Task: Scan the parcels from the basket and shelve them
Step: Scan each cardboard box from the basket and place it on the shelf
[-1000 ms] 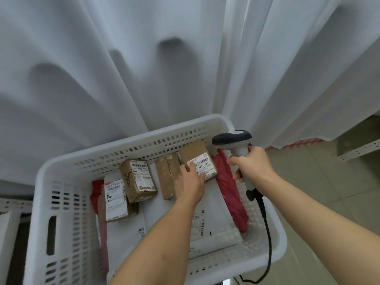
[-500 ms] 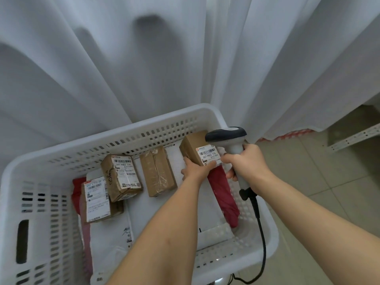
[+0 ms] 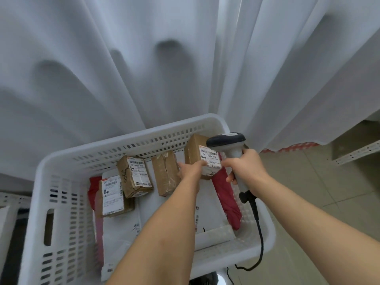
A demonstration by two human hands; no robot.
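Observation:
A white slotted basket (image 3: 61, 202) holds several parcels. My left hand (image 3: 190, 170) grips a small brown cardboard box (image 3: 195, 149) with a white barcode label, lifted and tilted above the basket's far right corner. My right hand (image 3: 245, 167) holds a grey handheld scanner (image 3: 228, 140) by its handle, its dark head right beside the box's label. Still in the basket lie a labelled box (image 3: 135, 175), a taped box (image 3: 165, 171), a flat labelled box (image 3: 112, 196), a red mailer (image 3: 226, 194) and white mailers (image 3: 121, 229).
A white curtain (image 3: 144, 68) hangs right behind the basket. The scanner's black cable (image 3: 260, 233) drops over the basket's right rim. To the right are a tiled floor (image 3: 318, 182) and a metal shelf rail (image 3: 357, 151). Another shelf edge (image 3: 10, 200) shows at left.
My left hand has picked the labelled box off the basket floor and raised it toward the scanner. My right hand has brought the scanner head up close to the label.

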